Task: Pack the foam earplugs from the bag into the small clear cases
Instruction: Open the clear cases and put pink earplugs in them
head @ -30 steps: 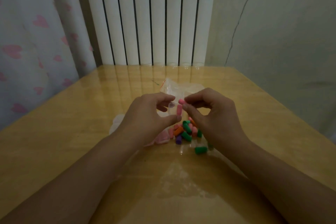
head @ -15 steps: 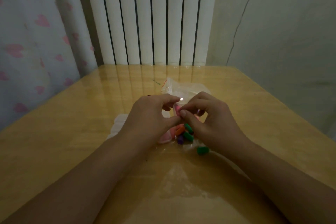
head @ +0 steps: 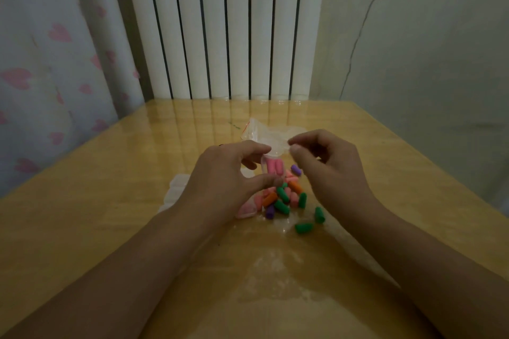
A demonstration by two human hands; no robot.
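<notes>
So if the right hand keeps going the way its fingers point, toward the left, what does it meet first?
Probably the clear case with pink earplugs, held up in the left hand. The right hand has its fingertips just beside the case's top; depth is uncertain from one view.

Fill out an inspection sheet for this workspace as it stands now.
Surface: glossy yellow wooden table, glare patch near the front.
Job's things: small clear plastic case holding pink foam earplugs, upright in the left hand; loose pile of pink, green, orange and purple foam earplugs; crumpled clear plastic bag behind.
Clutter: more clear cases partly hidden under the left hand.
Hands: left grips the case; right hand open, holding nothing visible.
Cables: nothing seen.
Surroundings: white ribbed radiator, heart-print curtain, cracked wall.
</notes>
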